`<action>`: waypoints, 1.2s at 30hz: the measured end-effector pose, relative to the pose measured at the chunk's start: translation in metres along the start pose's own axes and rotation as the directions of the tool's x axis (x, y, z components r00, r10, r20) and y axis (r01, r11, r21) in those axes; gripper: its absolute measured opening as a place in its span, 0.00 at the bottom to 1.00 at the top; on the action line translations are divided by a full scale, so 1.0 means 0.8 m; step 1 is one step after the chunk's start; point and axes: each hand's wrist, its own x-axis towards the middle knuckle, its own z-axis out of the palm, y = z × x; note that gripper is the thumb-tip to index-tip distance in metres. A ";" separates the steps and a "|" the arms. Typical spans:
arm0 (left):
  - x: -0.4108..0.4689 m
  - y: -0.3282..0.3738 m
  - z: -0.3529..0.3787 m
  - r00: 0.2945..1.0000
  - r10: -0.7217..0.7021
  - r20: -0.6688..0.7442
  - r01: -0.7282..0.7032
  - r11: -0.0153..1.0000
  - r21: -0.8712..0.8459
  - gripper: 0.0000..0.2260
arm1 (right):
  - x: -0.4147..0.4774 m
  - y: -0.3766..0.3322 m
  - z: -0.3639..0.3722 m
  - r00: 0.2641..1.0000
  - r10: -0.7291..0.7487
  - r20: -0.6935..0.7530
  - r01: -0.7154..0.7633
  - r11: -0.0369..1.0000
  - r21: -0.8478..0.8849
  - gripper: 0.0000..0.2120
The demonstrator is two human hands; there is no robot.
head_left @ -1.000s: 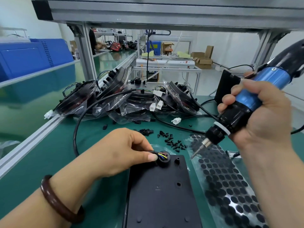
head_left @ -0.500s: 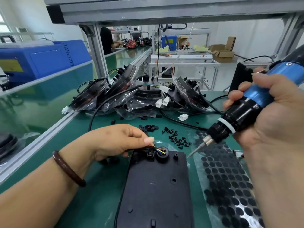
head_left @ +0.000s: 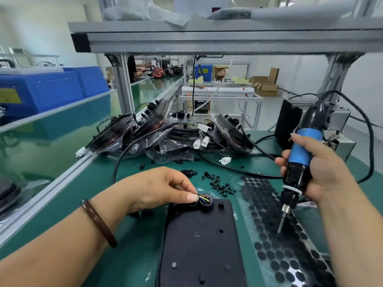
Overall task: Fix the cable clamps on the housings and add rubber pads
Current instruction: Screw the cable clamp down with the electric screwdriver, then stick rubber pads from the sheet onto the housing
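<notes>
A flat black housing (head_left: 201,245) lies on the green bench in front of me. At its far left corner sits a round cable entry with coloured wires (head_left: 204,198). My left hand (head_left: 159,187) pinches the wires and the small black clamp part there. My right hand (head_left: 323,172) grips a blue and black electric screwdriver (head_left: 298,166), held nearly upright. Its bit points down over the sheet of black rubber pads (head_left: 275,235), to the right of the housing. Loose black screws (head_left: 219,185) lie just beyond the housing.
Bagged black lamp units with white connectors (head_left: 165,133) are piled at the back of the bench. A black cable (head_left: 124,154) loops from them to the housing. An aluminium rail (head_left: 51,193) edges the bench on the left. A black box (head_left: 288,123) stands at the back right.
My right hand has tipped the screwdriver from a slant to nearly upright and lowered its bit onto the pad sheet. My left hand stays at the cable entry. My view has pulled back and up.
</notes>
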 end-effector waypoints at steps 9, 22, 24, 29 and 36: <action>-0.004 -0.017 -0.011 0.998 0.054 -0.044 -0.057 0.997 -0.052 0.13 | 0.001 0.002 -0.041 0.998 -0.023 -0.063 0.029 0.995 0.098 0.25; 0.103 0.002 -0.016 0.972 -0.025 -0.232 0.098 0.946 0.309 0.06 | 0.010 -0.009 -0.045 0.902 -0.161 -0.401 0.102 0.981 -0.166 0.35; 0.114 0.010 -0.006 0.980 0.006 -0.198 0.078 0.907 0.414 0.09 | 0.012 -0.009 -0.050 0.860 -0.195 -0.472 0.079 0.964 -0.254 0.37; 0.124 0.031 0.008 0.997 -0.005 -0.077 0.048 0.820 0.570 0.15 | 0.018 -0.006 -0.057 0.788 -0.310 -0.531 0.067 0.902 -0.427 0.30; 0.140 0.065 0.025 0.998 -0.042 -0.055 0.060 0.927 0.371 0.15 | 0.014 -0.017 -0.038 0.559 -0.761 -0.329 0.130 0.472 -0.872 0.23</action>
